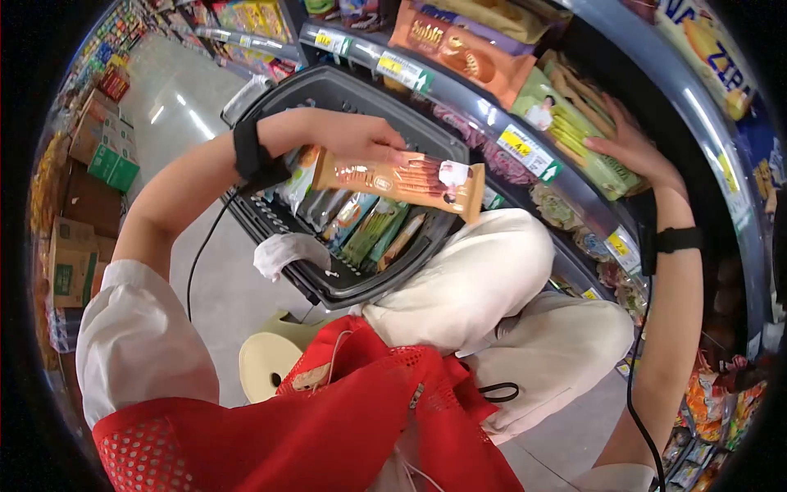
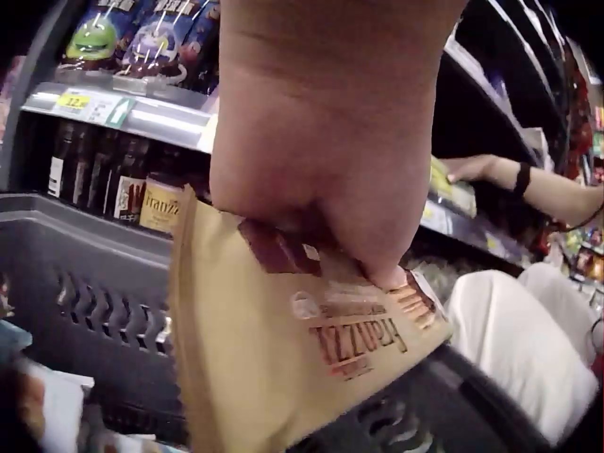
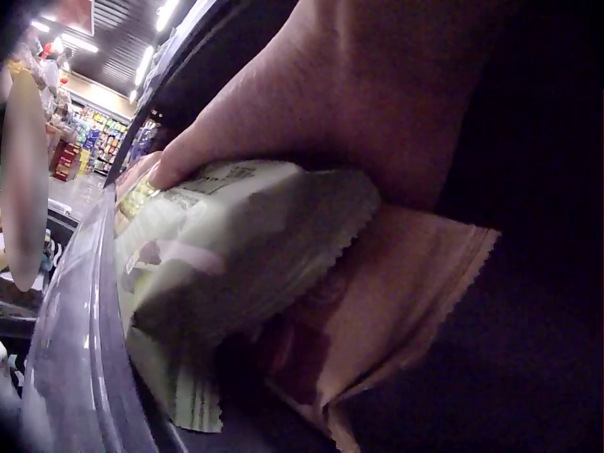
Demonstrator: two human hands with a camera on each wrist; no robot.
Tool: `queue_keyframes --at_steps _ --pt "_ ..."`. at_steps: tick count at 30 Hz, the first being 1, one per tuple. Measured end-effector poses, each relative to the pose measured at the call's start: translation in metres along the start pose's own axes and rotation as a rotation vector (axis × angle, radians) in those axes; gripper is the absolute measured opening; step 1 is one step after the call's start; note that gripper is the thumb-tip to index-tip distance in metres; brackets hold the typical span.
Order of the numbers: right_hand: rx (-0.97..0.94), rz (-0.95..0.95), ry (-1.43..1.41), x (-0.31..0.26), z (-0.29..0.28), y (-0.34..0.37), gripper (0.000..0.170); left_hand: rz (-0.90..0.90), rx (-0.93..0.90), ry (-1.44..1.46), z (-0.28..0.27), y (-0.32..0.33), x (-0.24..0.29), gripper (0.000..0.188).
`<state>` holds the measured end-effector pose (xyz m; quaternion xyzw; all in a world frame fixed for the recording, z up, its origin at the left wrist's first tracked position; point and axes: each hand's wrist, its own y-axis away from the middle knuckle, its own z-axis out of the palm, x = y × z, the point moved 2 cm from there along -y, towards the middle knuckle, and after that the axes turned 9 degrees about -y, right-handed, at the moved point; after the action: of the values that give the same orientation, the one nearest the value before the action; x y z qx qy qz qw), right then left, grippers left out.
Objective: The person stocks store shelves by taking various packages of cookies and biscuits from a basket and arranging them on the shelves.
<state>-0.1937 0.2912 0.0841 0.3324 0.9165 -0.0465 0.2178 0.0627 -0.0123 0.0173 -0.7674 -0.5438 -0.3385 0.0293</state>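
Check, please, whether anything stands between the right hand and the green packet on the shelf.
Nothing visible does: the right hand touches the green packet directly. A brown packet lies behind the green one, not between.

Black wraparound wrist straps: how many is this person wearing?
2: one strap behind the left hand gripping a tan plastic packet; another strap behind the right hand touching a green plastic packet.

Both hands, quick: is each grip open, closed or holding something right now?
Left hand: closed, holding the tan Franzzi packet.
Right hand: on the green snack packet, fingers partly hidden; whether it grips cannot be told.
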Motion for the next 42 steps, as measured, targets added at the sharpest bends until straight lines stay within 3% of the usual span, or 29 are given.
queue_keyframes --at_steps 2,3,6,8,10,12,15,18,20,21,23,25,28,33,36,37,40,41,42 --pt "-0.004 0.017 0.029 -0.009 -0.003 0.004 0.114 0.033 0.095 0.124 -0.006 0.004 0.037 0.039" --pt "-0.001 0.032 0.070 -0.012 -0.002 0.008 0.099 0.019 0.088 0.279 -0.007 0.004 0.050 0.038" --pt "-0.020 0.039 0.109 -0.014 -0.004 0.010 0.102 -0.008 0.046 0.743 -0.008 -0.003 0.089 0.049" --pt "-0.097 0.052 0.091 -0.024 -0.009 0.017 0.103 0.137 0.149 1.008 -0.008 -0.012 0.114 0.047" --pt "-0.082 0.113 0.174 -0.031 -0.013 0.022 0.104 0.139 0.227 1.162 -0.014 -0.021 0.131 0.047" --pt "-0.065 0.098 -0.098 -0.031 -0.019 0.025 0.096 0.256 0.321 1.247 -0.019 -0.040 0.143 0.038" --pt "-0.029 0.032 -0.233 -0.015 -0.021 0.012 0.101 0.337 0.532 1.338 -0.026 -0.078 0.151 0.032" --pt "0.033 0.063 -0.384 -0.004 -0.026 0.014 0.086 0.394 0.665 1.334 -0.042 -0.114 0.165 0.027" --pt "0.289 -0.198 -0.021 0.056 -0.026 -0.015 0.058 0.355 0.789 1.388 -0.054 -0.146 0.160 0.023" --pt "0.407 -0.115 -0.155 0.070 -0.031 -0.021 0.055 0.332 0.852 1.417 -0.061 -0.162 0.156 0.021" --pt "0.547 -0.020 0.068 0.068 -0.043 -0.013 0.049 0.311 0.853 1.496 -0.074 -0.188 0.152 0.018" --pt "0.551 -0.001 0.782 0.052 -0.059 0.005 0.044 0.300 0.812 1.505 -0.084 -0.206 0.142 0.016" --pt "0.532 -0.020 0.902 0.052 -0.064 0.002 0.043 0.176 0.874 1.483 -0.090 -0.214 0.147 0.014" --pt "0.452 -0.047 0.552 0.060 -0.063 -0.015 0.041 0.029 0.897 1.305 -0.090 -0.243 0.135 0.023" --pt "0.426 -0.059 0.486 0.064 -0.064 -0.019 0.039 0.128 0.762 1.140 -0.098 -0.272 0.112 0.024" --pt "0.422 -0.063 0.468 0.066 -0.065 -0.020 0.039 0.067 0.820 0.978 -0.095 -0.247 0.136 0.032" --pt "0.425 -0.074 0.423 0.073 -0.071 -0.021 0.038 0.142 1.292 -0.493 -0.109 -0.258 0.114 0.045" --pt "0.426 -0.075 0.408 0.076 -0.073 -0.021 0.037 0.001 1.200 -0.640 -0.105 -0.258 0.112 0.060" --pt "0.432 -0.079 0.391 0.079 -0.076 -0.022 0.037 -0.029 1.052 -0.605 -0.102 -0.259 0.111 0.060"
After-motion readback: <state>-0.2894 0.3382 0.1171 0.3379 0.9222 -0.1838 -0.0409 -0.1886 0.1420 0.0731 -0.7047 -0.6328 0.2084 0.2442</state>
